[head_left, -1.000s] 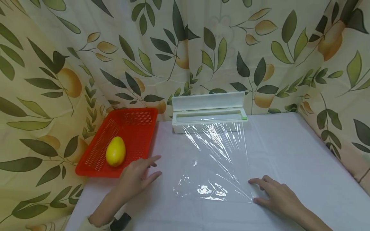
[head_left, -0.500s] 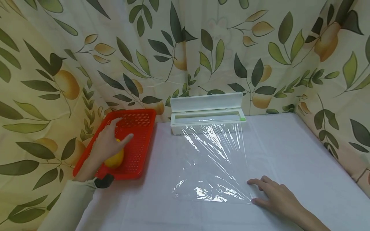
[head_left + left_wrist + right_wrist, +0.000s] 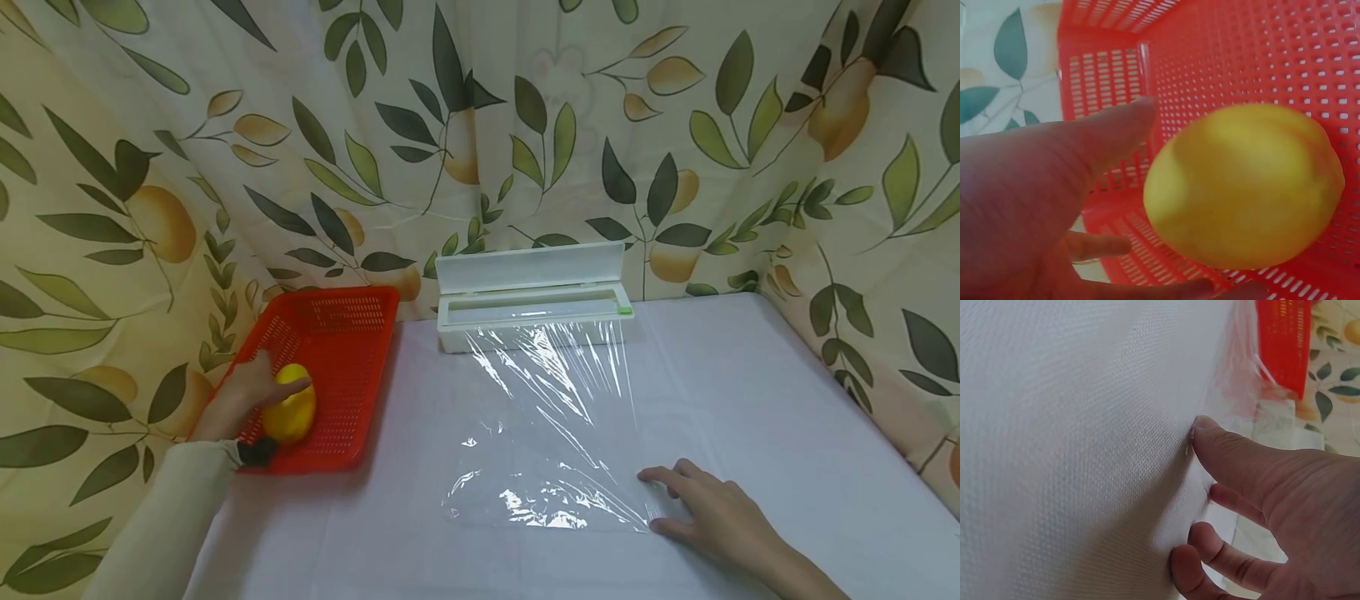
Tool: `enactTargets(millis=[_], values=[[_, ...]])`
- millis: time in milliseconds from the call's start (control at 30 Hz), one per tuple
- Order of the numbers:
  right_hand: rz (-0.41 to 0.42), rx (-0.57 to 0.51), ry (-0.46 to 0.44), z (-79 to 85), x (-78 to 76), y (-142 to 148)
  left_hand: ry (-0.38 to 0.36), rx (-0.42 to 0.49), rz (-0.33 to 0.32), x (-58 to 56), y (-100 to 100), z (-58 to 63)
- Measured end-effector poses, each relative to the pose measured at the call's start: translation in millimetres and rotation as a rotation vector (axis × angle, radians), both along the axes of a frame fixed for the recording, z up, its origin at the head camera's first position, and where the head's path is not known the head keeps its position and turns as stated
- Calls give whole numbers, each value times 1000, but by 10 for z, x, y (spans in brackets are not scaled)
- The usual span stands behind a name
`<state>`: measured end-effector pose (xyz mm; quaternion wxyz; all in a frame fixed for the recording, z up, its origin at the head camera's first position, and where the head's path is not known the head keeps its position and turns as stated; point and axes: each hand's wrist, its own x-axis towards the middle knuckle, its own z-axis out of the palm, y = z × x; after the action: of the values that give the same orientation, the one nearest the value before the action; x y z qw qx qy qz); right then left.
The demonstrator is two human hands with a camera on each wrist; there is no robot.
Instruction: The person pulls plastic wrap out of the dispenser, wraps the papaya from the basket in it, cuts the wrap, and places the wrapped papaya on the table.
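Observation:
A yellow lemon lies in the red plastic basket at the left. My left hand reaches into the basket beside the lemon, thumb and fingers spread; in the left wrist view the thumb stands apart from the fruit and the fingers pass below it. A sheet of clear cling film stretches over the table from a white dispenser box with its lid raised. My right hand rests on the table at the film's near right corner, the thumb pressing there and the fingers bent apart from it.
A white cloth covers the table. Behind it and along both sides hangs a leaf-patterned curtain. The dispenser stands at the table's back edge, to the right of the basket.
My left hand has moved from the basket's near right corner over it and then down beside the lemon. The right hand has stayed at the film's corner.

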<state>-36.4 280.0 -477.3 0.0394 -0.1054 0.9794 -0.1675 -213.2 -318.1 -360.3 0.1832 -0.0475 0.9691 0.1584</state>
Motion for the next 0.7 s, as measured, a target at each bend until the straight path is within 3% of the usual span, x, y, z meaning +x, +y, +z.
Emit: enactTargets(millis=[333, 533, 700], values=[[-8, 13, -14, 1, -14, -15, -140, 50, -28, -27, -130, -94], [0, 4, -3, 2, -9, -13, -185, 124, 11, -71, -104, -141], [-4, 0, 0, 10, -3, -13, -191, 108, 2, -111, -83, -151]])
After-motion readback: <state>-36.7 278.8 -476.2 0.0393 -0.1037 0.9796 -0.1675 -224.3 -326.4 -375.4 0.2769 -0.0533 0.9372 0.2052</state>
